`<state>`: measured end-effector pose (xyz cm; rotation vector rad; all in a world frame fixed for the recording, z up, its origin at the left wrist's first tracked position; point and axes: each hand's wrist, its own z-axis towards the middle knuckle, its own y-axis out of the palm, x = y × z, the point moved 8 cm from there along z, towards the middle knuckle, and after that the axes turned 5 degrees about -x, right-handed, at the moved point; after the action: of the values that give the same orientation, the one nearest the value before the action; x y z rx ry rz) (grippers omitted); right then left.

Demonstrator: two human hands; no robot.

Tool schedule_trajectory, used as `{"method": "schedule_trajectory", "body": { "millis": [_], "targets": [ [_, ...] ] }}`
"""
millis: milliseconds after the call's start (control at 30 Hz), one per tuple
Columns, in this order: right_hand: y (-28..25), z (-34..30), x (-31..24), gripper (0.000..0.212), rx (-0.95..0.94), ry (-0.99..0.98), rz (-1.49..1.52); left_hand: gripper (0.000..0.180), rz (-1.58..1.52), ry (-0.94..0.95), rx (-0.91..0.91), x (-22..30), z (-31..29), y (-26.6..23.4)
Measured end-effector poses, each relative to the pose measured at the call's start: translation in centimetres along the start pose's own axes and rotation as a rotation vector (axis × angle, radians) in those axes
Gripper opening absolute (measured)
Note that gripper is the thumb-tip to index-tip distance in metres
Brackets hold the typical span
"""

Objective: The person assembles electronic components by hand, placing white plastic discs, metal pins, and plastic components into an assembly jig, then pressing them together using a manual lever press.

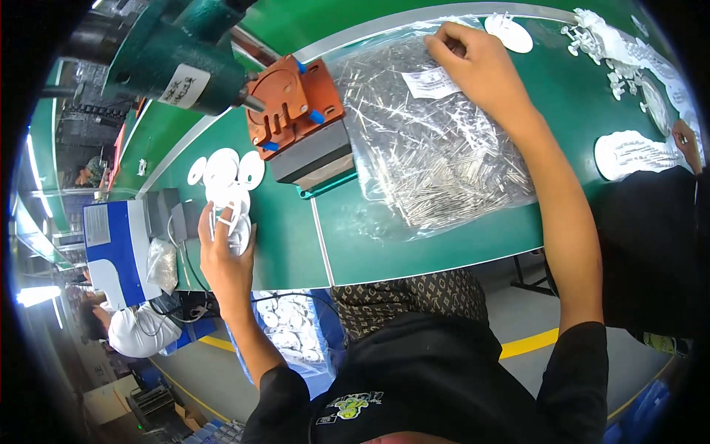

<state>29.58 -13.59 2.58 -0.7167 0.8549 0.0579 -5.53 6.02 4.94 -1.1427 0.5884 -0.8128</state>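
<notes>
My left hand point(226, 255) has its fingers around a white round plastic part point(239, 235) with raised posts, close to the bench's front edge at the left. Just beyond it lies a small group of white plastic discs point(220, 169). Over the far side of a large clear bag of thin metal pins point(451, 174), my right hand point(473, 65) is closed, thumb and forefinger drawn together. Whatever is between those fingers is hidden. A pale label point(430, 83) sits on the bag beside this hand.
An orange fixture point(285, 100) on a dark block stands left of the bag, under a green machine head point(185, 66). More white parts lie point(509, 33) beyond my right hand and around another person's hand point(686, 140) at far right. A blue bin point(296, 325) of white parts stands below.
</notes>
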Motion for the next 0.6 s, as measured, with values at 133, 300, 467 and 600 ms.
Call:
{"method": "schedule_trajectory", "body": {
  "millis": [133,300,467,600],
  "targets": [
    [-0.5,-0.5,-0.3,0.030,-0.013,0.039,-0.016,0.062,-0.141,0.044,-0.006,0.7,0.6,0.8],
    [0.0,-0.1,-0.2,0.028,0.003,0.021,-0.004,0.067,-0.199,0.136,0.056,0.1,1.2,1.6],
    [-0.2,0.0,-0.1,0.029,0.006,0.032,0.032,0.040,-0.274,0.132,0.095,-0.4,3.1,1.8],
    [-0.2,-0.2,0.0,0.030,-0.021,0.057,0.015,0.035,-0.288,0.081,0.116,-2.4,3.7,1.8]
  ]
}}
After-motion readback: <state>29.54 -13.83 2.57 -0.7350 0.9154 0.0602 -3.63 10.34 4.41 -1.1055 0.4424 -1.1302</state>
